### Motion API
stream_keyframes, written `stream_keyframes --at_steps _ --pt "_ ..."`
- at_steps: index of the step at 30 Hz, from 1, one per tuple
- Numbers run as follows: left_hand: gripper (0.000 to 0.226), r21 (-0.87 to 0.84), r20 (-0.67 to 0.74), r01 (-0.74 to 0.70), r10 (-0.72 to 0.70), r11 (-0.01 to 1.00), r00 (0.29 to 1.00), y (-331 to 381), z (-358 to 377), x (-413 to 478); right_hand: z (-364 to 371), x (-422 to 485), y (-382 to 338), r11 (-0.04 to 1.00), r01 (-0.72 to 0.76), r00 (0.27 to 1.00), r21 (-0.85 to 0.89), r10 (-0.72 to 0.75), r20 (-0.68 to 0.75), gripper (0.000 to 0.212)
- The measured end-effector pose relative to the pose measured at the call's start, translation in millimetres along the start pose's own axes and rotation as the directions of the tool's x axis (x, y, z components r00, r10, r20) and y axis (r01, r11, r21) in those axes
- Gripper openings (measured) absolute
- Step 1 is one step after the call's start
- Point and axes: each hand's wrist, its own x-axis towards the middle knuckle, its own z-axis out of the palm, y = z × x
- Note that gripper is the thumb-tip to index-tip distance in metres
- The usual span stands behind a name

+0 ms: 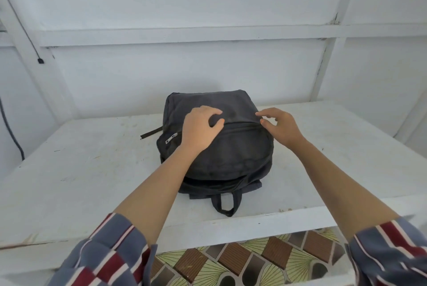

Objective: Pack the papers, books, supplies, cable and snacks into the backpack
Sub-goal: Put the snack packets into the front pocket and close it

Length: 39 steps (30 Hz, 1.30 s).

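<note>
1. White painted wall [208, 66] with boxed beams fills the upper half of the frame. A scuffed white table [80, 170] spans the middle.
2. Backpack [231, 158], dark grey, lies flat on the table at the centre of the frame. Its carry loop [226, 203] points toward the bottom of the frame and lies near the table's front edge.
3. Left hand [199, 129] sits on the upper part of the backpack, left of centre. Its thumb and curled fingers grasp a raised fold of the fabric.
4. Right hand [280, 129] is at the backpack's upper right edge. Its forefinger and thumb tips meet the fabric at the seam, and the other fingers are loosely bent. Whether it pinches the cloth or only touches it cannot be told.
5. Zip [240, 127] runs across the backpack between the 2 hands and looks closed. A silver pull [171, 140] shows on the backpack's left side.
6. Strap [151, 133] sticks out from the backpack's left side onto the table.
7. Both forearms are bare. Sleeves [104, 253] striped in blue, red and white fill the 2 lower corners.
8. Black cord [40, 60] runs down the wall at upper left and ends in a small plug.
9. Floor [231, 262], tiled in brown and yellow patterns, shows below the table at the bottom of the frame.
</note>
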Motion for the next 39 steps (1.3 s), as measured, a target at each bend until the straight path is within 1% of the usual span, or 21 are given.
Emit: stream_keyframes --at_steps 3,7,10,13,17,20,24,26,28,31,33,36,39 --pt "0.026 -0.016 0.087 -0.042 0.044 0.999 0.995 24.7 20.2 9.2 -13.7 0.2 18.8 0.998 -0.061 0.998 -0.020 0.061 0.007 0.026" --pt "0.023 -0.013 0.133 -0.116 0.117 0.993 0.984 52.9 48.0 21.3 -26.8 3.7 50.0 0.992 -0.115 0.992 -0.057 0.117 0.049 0.030" --pt "0.022 0.020 0.184 -0.157 0.150 0.987 0.971 69.4 70.0 30.0 -29.7 11.3 68.8 0.985 -0.153 0.974 -0.081 0.164 0.157 0.033" --pt "0.022 0.096 0.227 -0.179 0.153 0.979 0.962 75.3 87.9 36.0 -22.3 17.9 79.7 0.980 -0.186 0.932 -0.077 0.201 0.302 0.038" --pt "0.024 0.218 0.296 -0.157 0.088 0.963 0.951 72.0 101.8 33.4 -13.0 21.9 81.1 0.967 -0.237 0.898 0.098 0.179 0.403 0.043" --pt "0.025 0.273 0.303 -0.146 0.059 0.951 0.951 70.3 106.4 31.1 -4.3 23.3 80.2 0.929 -0.298 0.884 0.221 0.181 0.430 0.042" --pt "0.029 0.314 0.307 -0.141 0.041 0.939 0.951 68.3 109.2 29.5 5.1 25.9 84.4 0.882 -0.406 0.862 0.240 0.283 0.420 0.037" --pt "0.029 0.316 0.310 -0.142 0.039 0.938 0.950 65.8 110.5 27.8 5.1 25.0 85.5 0.898 -0.384 0.870 0.214 0.274 0.409 0.030" --pt "0.029 0.315 0.310 -0.142 0.040 0.938 0.950 63.8 111.3 27.2 4.4 24.1 86.8 0.929 -0.337 0.882 0.153 0.255 0.395 0.027" --pt "0.029 0.328 0.317 -0.148 0.039 0.933 0.948 62.4 112.2 26.8 2.1 21.9 89.1 0.969 -0.244 0.911 0.039 0.215 0.353 0.027" --pt "0.031 0.345 0.329 -0.143 0.023 0.928 0.944 63.3 112.7 25.4 -0.8 17.9 87.5 0.986 -0.166 0.930 -0.020 0.163 0.328 0.028" --pt "0.033 0.360 0.343 -0.133 0.002 0.923 0.939 64.8 112.8 21.8 -6.8 8.7 84.0 0.995 -0.088 0.948 -0.047 0.098 0.302 0.031" --pt "0.034 0.370 0.362 -0.134 -0.010 0.919 0.932 68.3 110.4 17.5 -14.8 -2.5 79.3 0.997 0.009 0.950 -0.076 0.015 0.311 0.031"
